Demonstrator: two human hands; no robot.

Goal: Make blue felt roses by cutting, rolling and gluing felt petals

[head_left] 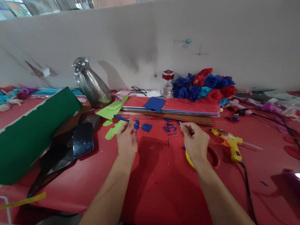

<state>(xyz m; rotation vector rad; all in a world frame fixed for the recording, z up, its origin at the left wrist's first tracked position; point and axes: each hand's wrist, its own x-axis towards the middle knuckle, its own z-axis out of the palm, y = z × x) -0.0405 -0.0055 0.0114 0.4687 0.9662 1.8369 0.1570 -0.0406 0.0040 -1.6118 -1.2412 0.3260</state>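
My left hand [128,137] is closed in a pinch on a narrow blue strip [121,118], which points out to the left. A thin pale line, like a wire, runs from these fingers to the right. Close by on the red table [151,179] lie cut blue pieces [146,127]. My right hand [194,141] is closed, with a tiny blue scrap [180,123] at its fingertips. Between the hands small blue clippings [169,127] are scattered. Beneath my right wrist is a curved yellow thing [189,159], partly hidden, with a red curved part [213,157] beside it.
A yellow glue gun [232,144] with a black cord lies right. Stacked sheets [184,105] with a blue square [155,104] lie behind, near a jar [167,83] and crepe flowers [204,86]. At left are a metal jug [92,84], a phone [83,140] and a green board [29,140].
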